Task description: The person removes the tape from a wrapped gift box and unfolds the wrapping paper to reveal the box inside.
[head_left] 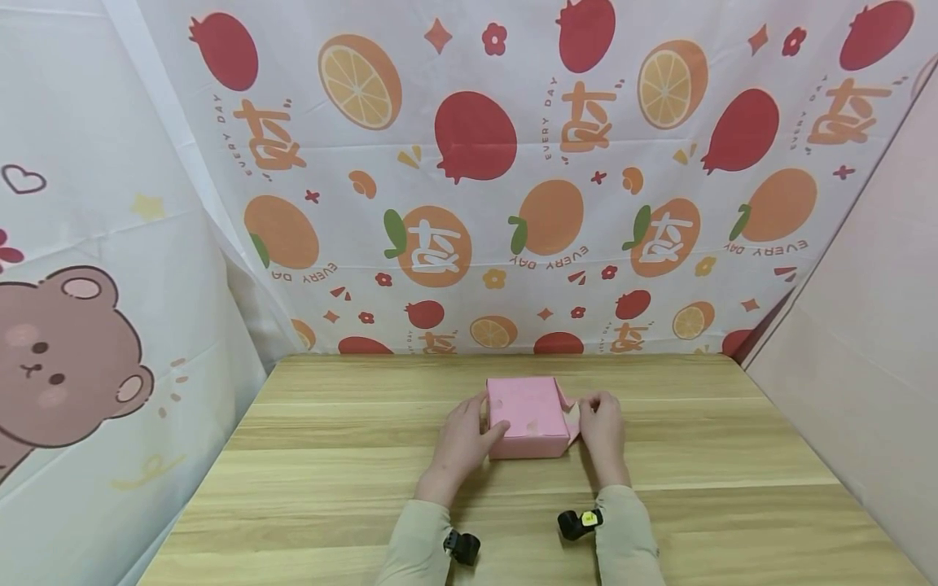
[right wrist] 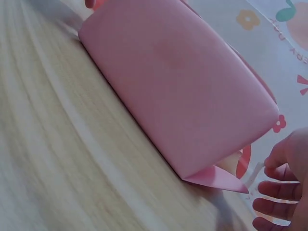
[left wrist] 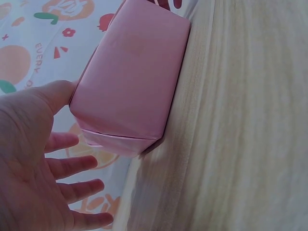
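A pink cardboard box (head_left: 526,407) lies flat on the wooden table, its right end open with flaps sticking out. My left hand (head_left: 462,435) is at its left end, the thumb touching the top edge. In the left wrist view, the other fingers of the left hand (left wrist: 33,159) are spread and fairly straight, apart from the box's folded end. Off the right end, my right hand (head_left: 603,427) pinches a pale flap (right wrist: 256,177) between thumb and index finger. A lower pink flap (right wrist: 219,180) juts outward near the table. The box's inside is hidden.
The wooden table (head_left: 330,472) extends around the box on all sides. Behind it hangs a fruit-print cloth (head_left: 513,285). A bear-print cloth (head_left: 212,342) is at the left and a plain pale panel (head_left: 865,342) at the right.
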Tool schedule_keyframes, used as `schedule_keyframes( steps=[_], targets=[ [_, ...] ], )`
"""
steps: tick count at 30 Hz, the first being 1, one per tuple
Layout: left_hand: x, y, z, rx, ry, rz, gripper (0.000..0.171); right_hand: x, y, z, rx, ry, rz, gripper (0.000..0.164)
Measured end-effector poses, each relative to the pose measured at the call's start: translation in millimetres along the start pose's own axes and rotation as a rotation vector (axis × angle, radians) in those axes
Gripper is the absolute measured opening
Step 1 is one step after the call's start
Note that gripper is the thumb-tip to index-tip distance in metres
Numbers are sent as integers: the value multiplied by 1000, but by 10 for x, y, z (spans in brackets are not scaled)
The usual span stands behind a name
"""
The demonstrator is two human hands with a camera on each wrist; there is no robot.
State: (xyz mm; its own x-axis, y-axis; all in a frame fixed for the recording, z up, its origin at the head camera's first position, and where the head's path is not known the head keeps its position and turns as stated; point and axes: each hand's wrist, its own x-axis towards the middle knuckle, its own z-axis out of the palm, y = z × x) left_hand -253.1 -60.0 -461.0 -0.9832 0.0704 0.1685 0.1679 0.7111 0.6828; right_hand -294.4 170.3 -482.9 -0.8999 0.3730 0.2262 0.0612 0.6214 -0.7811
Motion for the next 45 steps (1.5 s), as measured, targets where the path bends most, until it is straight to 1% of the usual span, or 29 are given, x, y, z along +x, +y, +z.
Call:
schedule_keyframes(
  steps=[4,10,16,21,24,28,31,34,37,40,43,45],
  targets=[
    [-5,2,-10,-5,-7,9,70,20,22,-16,12,10,-5,18],
    [6,-9,-14,18,-13,34,71,57,40,-35,35,13,3,23],
    [12,-27,-11,26,4,75,70,77,23,-49,58,12,21,30],
    [13,-30,-10,19,1,78,69,79,-19,-44,87,7,-24,28],
    [12,-23,-6,23,-11,70,72,70,-55,-22,142,-33,-53,27],
    [3,5,-9,12,-25,65,76,40,-103,10,269,-145,-51,29],
    [-7,15,-9,12,-33,64,77,21,-119,37,330,-213,-64,32],
    [-17,16,-7,33,-44,63,81,10,-123,63,345,-263,-88,33],
    [-28,16,-4,72,-42,65,85,-8,-140,70,356,-319,-86,36],
    [-28,14,-1,126,-7,75,88,-25,-165,72,335,-345,-97,37],
    [-19,10,1,152,43,57,86,-25,-181,83,311,-337,-131,34],
    [-8,7,0,146,74,32,83,-27,-187,88,299,-326,-153,31]
  ],
)
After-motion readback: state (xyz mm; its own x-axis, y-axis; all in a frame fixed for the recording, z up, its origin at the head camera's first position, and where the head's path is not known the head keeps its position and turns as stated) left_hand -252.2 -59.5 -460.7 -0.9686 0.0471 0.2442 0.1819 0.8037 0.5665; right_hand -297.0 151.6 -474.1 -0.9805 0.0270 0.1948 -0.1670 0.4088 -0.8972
